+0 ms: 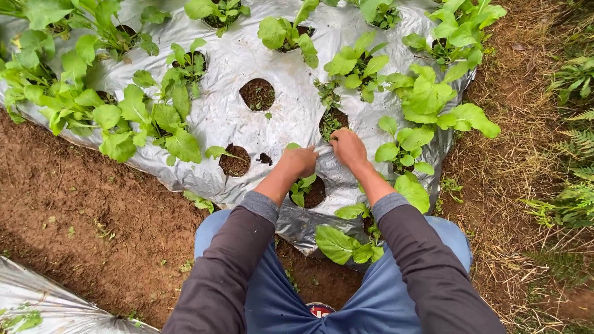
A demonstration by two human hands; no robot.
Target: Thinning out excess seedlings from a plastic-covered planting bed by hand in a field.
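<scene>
I crouch over a raised garden bed covered with silver plastic mulch [235, 117]. My left hand [299, 161] and my right hand [348, 147] are close together, both pinching the plastic sheet just below a round planting hole [333, 122] that holds small weeds. A young leafy green plant [303, 187] grows in the hole right under my left wrist. Other leafy greens [427, 99] grow to the right of my right hand. Both my arms wear dark grey sleeves.
An unplanted hole [257, 94] and another hole [235, 162] lie to the left. Bare brown soil [80, 210] forms a furrow at left, with another plastic sheet [37, 303] at the bottom left. Dry straw and ferns [550, 185] lie to the right.
</scene>
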